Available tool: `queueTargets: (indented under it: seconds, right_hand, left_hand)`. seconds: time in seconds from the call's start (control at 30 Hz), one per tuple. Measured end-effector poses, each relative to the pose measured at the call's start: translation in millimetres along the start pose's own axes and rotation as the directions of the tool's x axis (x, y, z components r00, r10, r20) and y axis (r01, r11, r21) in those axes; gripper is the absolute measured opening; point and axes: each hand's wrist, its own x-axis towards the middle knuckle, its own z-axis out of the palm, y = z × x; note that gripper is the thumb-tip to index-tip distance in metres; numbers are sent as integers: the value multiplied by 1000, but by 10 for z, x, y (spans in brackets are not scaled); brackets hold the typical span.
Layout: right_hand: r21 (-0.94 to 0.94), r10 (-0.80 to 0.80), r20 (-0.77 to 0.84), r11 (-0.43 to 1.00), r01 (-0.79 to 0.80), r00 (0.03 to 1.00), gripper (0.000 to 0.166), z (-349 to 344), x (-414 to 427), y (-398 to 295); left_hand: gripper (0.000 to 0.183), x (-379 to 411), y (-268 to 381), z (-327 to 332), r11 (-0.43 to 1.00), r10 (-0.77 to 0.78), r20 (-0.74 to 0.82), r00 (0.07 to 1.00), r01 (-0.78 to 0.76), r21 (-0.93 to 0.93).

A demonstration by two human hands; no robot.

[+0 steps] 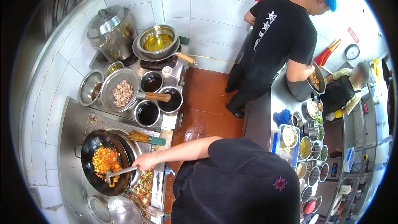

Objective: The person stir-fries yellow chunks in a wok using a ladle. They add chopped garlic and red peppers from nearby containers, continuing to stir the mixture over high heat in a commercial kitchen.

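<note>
My right hand (pixel 146 161), at the end of a bare arm reaching left, is closed around the handle of a metal ladle (pixel 122 171). The ladle's head rests in chopped orange, yellow and red food (pixel 105 161) inside a black wok (pixel 90 140). The wok tilts on the stove, over a second round rim. Just above my hand lies a bamboo wok brush (pixel 146 138) with a green handle end. A perforated metal skimmer (pixel 124 210) lies below the wok, beside a round strainer (pixel 99 208). My left hand is out of view.
Beyond the wok stand a strainer of raw meat pieces (pixel 122 93), pots of dark liquid (pixel 147 113), a bowl of yellow oil (pixel 158 41) and a lidded steel pot (pixel 108 31). A co-worker (pixel 273 37) stands at the right counter by a large pot (pixel 300 84); another (pixel 342 90) is farther right.
</note>
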Motion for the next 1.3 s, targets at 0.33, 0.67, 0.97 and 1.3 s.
queueTargets:
  seconds: [0.33, 0.67, 0.97, 1.3]
  right_hand:
    - [-280, -203, -410, 956, 89, 889, 51, 67, 589, 407]
    - [-151, 99, -12, 983, -100, 995, 51, -606, -378, 158]
    - [-3, 50, -99, 999, -51, 994, 50, 15, 335, 46]
    - [-293, 47, -200, 950, -106, 979, 49, -654, -106, -84]
  left_hand:
    - [36, -64, -44, 75, 1000, 2, 16, 1000, -2, -9]
    - [35, -522, -862, 334, 905, -120, -276, 954, -10, -426]
    - [28, -680, -635, 471, 963, -214, -155, 965, 181, -198]
    - [27, -1291, 1163, -293, 887, 293, -467, 834, -419, -192]
